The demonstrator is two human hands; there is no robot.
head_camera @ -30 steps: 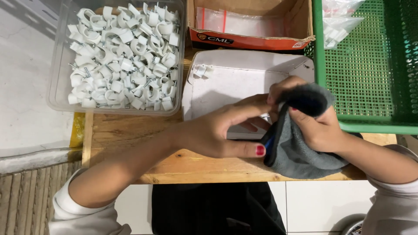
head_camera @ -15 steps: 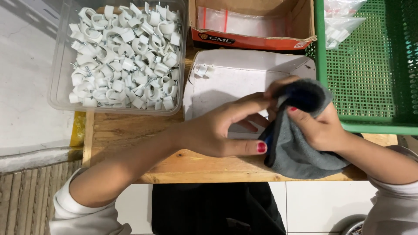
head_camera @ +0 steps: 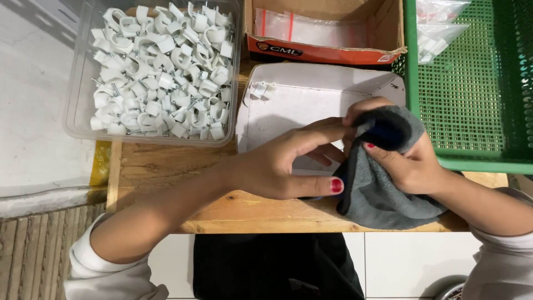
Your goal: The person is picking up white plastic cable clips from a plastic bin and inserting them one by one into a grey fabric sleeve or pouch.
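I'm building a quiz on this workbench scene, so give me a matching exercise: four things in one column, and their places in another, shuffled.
Things:
1. clear plastic tub of white cable clips
2. green plastic mesh basket
3. grey fabric cloth
4. brown cardboard box with clear bags

Places:
A. far right of the wooden table
B. top centre, behind the white tray
C. held in the right hand
D. upper left of the table

Pairs: 1-D, 2-A, 3-C, 4-B

Grey cloth [head_camera: 383,194], green basket [head_camera: 472,100]
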